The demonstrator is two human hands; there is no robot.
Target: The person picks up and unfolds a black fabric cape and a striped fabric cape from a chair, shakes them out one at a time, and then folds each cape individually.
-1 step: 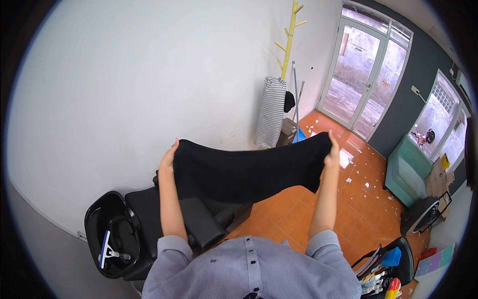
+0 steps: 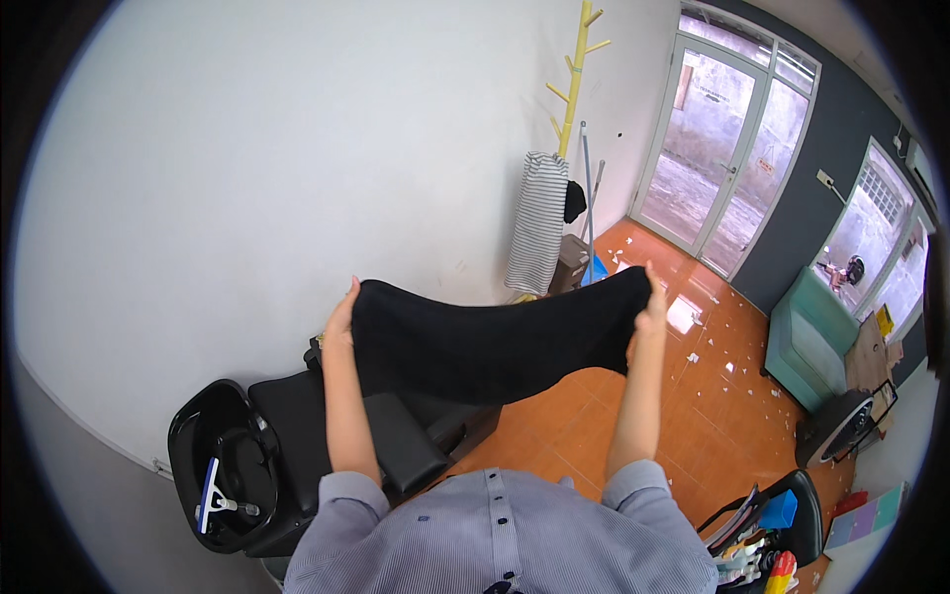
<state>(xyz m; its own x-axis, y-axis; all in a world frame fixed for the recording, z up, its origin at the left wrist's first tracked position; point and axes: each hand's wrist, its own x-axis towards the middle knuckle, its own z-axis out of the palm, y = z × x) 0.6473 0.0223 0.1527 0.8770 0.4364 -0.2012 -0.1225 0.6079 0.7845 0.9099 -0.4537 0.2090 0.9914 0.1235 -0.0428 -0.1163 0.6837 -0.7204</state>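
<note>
A black towel [image 2: 485,342] is stretched sideways in the air in front of me, its top edge sagging a little in the middle. My left hand [image 2: 339,319] is closed on its left end, thumb pointing up. At the opposite end, my right hand [image 2: 647,319] grips the right side, with most of the fingers hidden behind the cloth. Below and behind the towel is a black salon wash chair [image 2: 396,445], partly covered by the cloth and my left forearm.
A black wash basin [image 2: 233,426] holding a white-and-blue squeegee [image 2: 211,495] adjoins the chair. A yellow coat stand [image 2: 574,79] with a striped cloth [image 2: 537,223] stands against the wall. White scraps litter the orange floor. Rightward are a green sofa [image 2: 807,337], a fan [image 2: 831,431] and a loaded black chair [image 2: 800,515].
Both hands have come slightly closer together, the right one shifting left and the left one a bit right. The towel's top edge sits a little lower.
</note>
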